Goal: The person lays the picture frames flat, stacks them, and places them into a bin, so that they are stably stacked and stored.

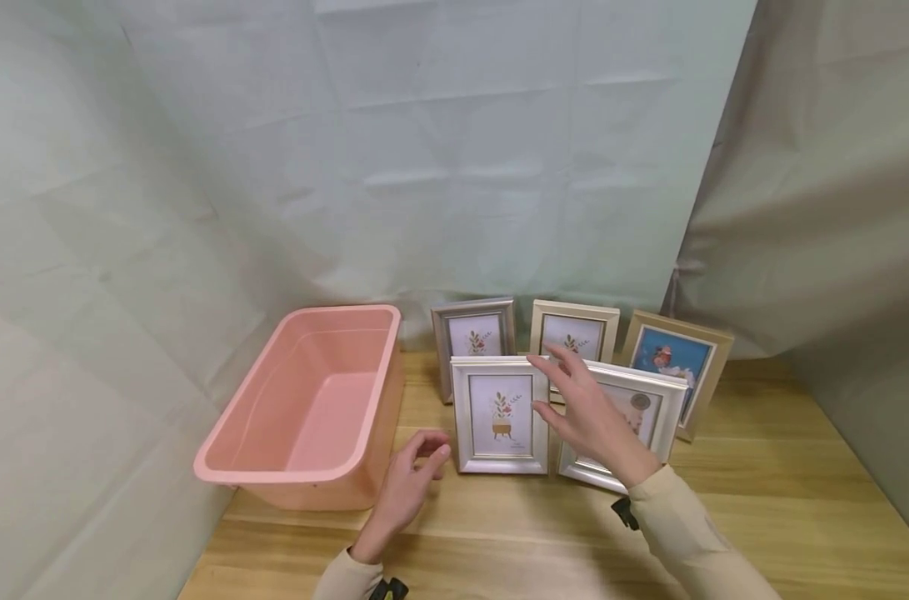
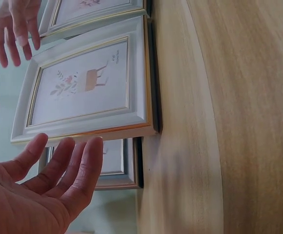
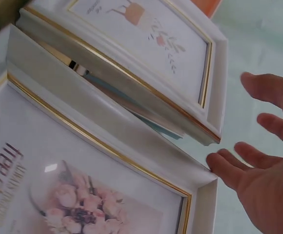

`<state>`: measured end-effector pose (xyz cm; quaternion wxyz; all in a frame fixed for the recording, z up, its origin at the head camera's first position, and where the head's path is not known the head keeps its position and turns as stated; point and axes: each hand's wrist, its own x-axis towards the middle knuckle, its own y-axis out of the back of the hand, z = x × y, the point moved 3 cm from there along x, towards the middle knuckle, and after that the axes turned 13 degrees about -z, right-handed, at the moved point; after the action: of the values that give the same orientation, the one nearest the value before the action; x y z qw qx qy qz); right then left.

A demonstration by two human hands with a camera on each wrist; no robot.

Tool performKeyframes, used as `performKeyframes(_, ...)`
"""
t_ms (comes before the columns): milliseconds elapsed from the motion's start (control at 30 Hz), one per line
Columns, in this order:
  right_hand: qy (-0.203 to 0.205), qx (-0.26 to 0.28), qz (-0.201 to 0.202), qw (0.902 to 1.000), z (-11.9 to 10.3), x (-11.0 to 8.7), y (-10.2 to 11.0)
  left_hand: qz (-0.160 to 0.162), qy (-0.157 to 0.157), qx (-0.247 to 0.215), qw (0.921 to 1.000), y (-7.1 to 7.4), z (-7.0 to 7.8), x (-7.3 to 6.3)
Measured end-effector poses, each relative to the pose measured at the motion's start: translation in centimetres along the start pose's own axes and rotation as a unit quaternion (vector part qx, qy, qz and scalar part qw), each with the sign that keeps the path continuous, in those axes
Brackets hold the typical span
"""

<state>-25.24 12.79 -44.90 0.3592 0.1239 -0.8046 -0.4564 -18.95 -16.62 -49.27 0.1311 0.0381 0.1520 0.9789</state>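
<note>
While both hands hover about the front row of picture frames, the white plant-print frame point(image 1: 501, 417) stands upright on the worktop point(image 1: 499, 537), to the right of the pink tub point(image 1: 297, 477). The left hand point(image 1: 412, 479) sits just beside its left edge, grip spread and palm turned toward it; the right hand point(image 1: 585, 408) is near its upper right corner, grip spread too, thumb apart from the fingers. Neither pinches anything, though the angle makes it hard to say whether a fingertip brushes the edge. Beside it stands the white flower-print frame point(image 1: 652, 412), partly hidden by the right hand, with little room between the two. Behind them stand the grey frame point(image 1: 472, 329), the cream frame point(image 1: 574, 325) and the tan frame point(image 1: 677, 358). The main risk seems to be that narrow gap: if the right fingers come down there carelessly, a knuckle could nudge the flower-print frame and tip it back into the tan one. A push from one side alone could slide or twist the plant-print frame, while one pressing backward could topple it onto the grey frame. The smooth moulding might also slip from a light hold near the top.
</note>
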Motion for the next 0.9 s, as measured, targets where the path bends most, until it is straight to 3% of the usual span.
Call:
performKeyframes(133, -0.01, 0.009, -0.034, 0.9993, -0.7, 1.0, 0.6, 0.003, -0.004, 0.008, 1.0, 0.0, 0.0, 0.0)
performKeyframes(233, -0.046, 0.015, -0.078, 0.9958, -1.0, 1.9, 0.8, 0.003, -0.01, 0.009, 0.9999, 0.1, 0.2, 0.0)
performKeyframes(433, -0.129, 0.074, -0.154, 0.9768, -3.1, 3.4, 1.7, 0.01, -0.011, 0.02, 0.9997, 0.1, 0.6, 0.2)
performKeyframes(567, -0.144, 0.083, -0.135, 0.9769, -3.0, 3.5, 1.1, 0.011, -0.01, 0.019, 0.9997, 0.2, 0.4, 0.3)
performKeyframes(900, -0.095, 0.096, -0.098, 0.986, -2.3, 3.0, 1.3, 0.015, -0.01, 0.014, 0.9997, 0.4, -0.2, 0.3)
